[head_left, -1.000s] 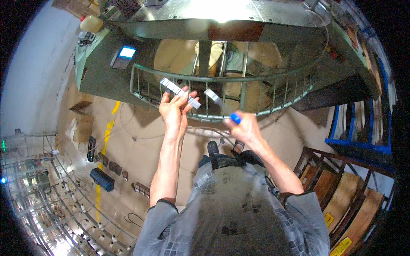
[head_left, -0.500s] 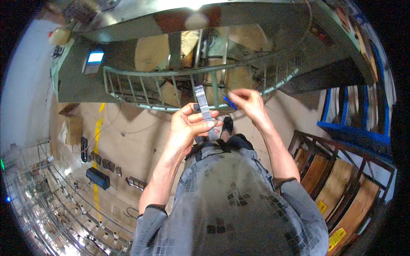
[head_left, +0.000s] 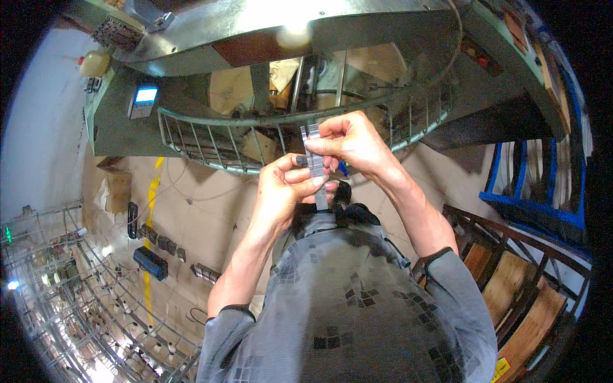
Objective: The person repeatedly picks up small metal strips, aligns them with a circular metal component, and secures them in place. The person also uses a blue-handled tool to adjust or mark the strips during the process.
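Observation:
A narrow, silvery strip (head_left: 317,171) made up of short segments stands nearly upright between my hands. My left hand (head_left: 274,191) is closed round its lower half, thumb across the front and a dark cover on one fingertip. The strip's lower end shows below those fingers. From the right, my right hand (head_left: 357,147) pinches the upper part with thumb and forefinger. A thin grey sliver stands beside the strip's top; I cannot tell whether it is a separate piece. Under my right hand a bit of a blue object (head_left: 343,168) shows, mostly hidden by the fingers.
Ahead is a grey metal machine bench (head_left: 255,60) with a curved green rail (head_left: 211,113) below. A small lit display (head_left: 145,96) hangs at left. A wire rack (head_left: 83,306) stands lower left, a blue-edged rack (head_left: 533,201) and wooden boards (head_left: 504,287) at right. Dark blocks (head_left: 151,263) lie on the floor.
My right hand has come in leftward from beside the strip and now grips its upper part. The blue object is more hidden beneath it. My left hand keeps its hold.

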